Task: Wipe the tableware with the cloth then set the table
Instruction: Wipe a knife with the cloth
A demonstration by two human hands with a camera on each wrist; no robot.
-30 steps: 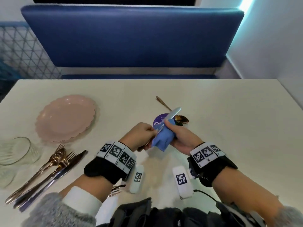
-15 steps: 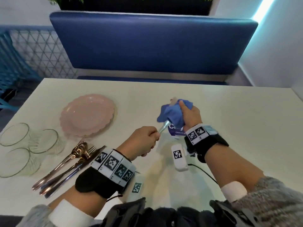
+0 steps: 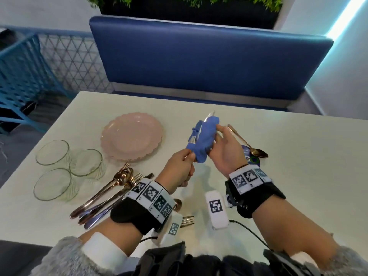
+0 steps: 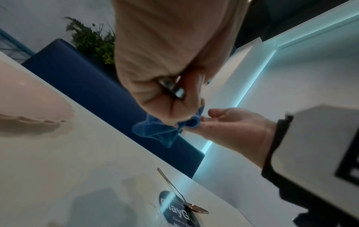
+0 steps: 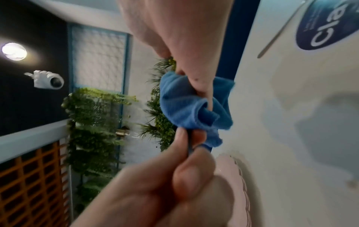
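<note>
My left hand (image 3: 180, 168) grips the handle of a silver knife (image 3: 209, 116) above the table's middle; the handle end (image 4: 172, 88) shows in its fist. My right hand (image 3: 221, 146) holds the blue cloth (image 3: 205, 140) wrapped round the blade, thumb on one side and fingers behind. Only the blade tip sticks out past the cloth (image 5: 186, 104). A stack of pink scalloped plates (image 3: 131, 136) lies left of the hands. A gold spoon (image 3: 247, 142) lies on the right, its bowl on a round blue sticker (image 4: 174, 210).
Three clear glasses (image 3: 55, 172) stand at the table's left. Beside them lies a heap of forks, spoons and knives (image 3: 107, 194); another fork (image 3: 187, 220) and spoon sit under my left wrist. A blue bench (image 3: 199, 56) runs behind the white table (image 3: 298, 176).
Both hands have lifted the knife and cloth higher and turned the blade more upright. The cloth now covers most of the blade. My head has tilted up, showing more of the bench.
</note>
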